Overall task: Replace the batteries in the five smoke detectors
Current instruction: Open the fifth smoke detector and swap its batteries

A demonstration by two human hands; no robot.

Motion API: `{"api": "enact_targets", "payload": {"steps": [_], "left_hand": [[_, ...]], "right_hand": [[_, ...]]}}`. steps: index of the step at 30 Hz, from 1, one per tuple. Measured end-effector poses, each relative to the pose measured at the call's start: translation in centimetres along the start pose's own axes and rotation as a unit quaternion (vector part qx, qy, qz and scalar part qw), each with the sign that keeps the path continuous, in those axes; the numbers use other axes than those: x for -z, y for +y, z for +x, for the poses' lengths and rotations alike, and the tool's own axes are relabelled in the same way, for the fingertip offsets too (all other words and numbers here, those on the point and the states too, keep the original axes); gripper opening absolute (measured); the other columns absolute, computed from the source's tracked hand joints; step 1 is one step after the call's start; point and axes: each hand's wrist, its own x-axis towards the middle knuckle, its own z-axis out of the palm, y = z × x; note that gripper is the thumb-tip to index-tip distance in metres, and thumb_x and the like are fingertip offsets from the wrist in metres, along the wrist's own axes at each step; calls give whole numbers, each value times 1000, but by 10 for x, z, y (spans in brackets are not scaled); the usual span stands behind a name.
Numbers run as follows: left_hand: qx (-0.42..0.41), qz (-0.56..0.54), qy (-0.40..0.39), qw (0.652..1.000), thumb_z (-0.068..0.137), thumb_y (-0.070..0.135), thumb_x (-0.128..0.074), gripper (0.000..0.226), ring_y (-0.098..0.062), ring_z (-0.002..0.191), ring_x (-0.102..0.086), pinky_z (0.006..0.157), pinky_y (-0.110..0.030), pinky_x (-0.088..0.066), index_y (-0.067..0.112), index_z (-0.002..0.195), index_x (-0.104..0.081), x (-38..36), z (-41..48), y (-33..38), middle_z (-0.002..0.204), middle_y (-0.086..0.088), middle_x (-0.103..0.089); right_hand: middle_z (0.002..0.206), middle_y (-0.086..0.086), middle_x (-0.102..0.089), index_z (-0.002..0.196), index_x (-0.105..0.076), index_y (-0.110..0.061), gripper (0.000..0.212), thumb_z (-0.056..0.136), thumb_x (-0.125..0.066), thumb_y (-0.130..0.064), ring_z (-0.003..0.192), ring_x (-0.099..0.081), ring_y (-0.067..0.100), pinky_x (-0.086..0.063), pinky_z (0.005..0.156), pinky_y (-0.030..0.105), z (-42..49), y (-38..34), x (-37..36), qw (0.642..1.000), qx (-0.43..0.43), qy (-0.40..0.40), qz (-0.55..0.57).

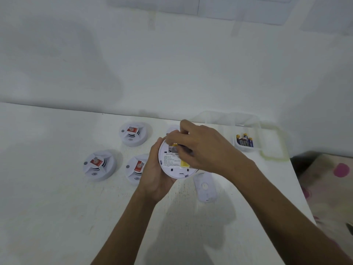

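While left hand [154, 176] cups smoke detector [172, 170] underside-up, right hand [202, 148] fingers [183, 127] pinch battery [174, 144]; long axis crosswise

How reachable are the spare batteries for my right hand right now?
Probably yes: the spare batteries seem uncovered just right of the right hand, nothing between. But it is pinching a battery at the detector and must let go first.

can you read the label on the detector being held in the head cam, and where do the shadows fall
Head view: the label on the held detector is too blurred to read; light is soft and dim; faint arm shadows lie on the table beneath the forearms.
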Motion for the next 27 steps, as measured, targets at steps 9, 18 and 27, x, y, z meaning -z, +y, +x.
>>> {"api": "enact_targets", "payload": {"steps": [9, 18, 27], "left_hand": [[16, 10, -36, 999, 97, 34, -18, 40, -15, 90, -72, 70, -25, -57, 21, 119, -48, 3, -11, -10, 100, 6, -75], [53, -27, -14, 998, 101, 35, -16, 53, -20, 92, -72, 70, -30, -59, 26, 115, -67, -1, -7, -8, 105, -3, -74], [74, -124, -54, 988, 95, 41, -31, 51, -33, 113, -62, 81, -50, -55, 17, 133, -55, -5, 0, -5, 132, -14, -60]], "right_hand": [[85, 2, -46, 109, -55, -30, 23, 88, -50, -25, 62, -49, 22, -38, 51, 29, 4, 9, 1, 993, 25, -113, -10], [87, 4, -45, 100, -50, -16, 13, 88, -53, -17, 59, -43, 22, -38, 50, 32, -4, 11, 1, 997, 42, -48, 46], [79, -11, -49, 91, -44, -22, 23, 81, -61, -9, 65, -44, 8, -39, 58, 17, -22, 20, 10, 947, -106, 78, 293]]}}
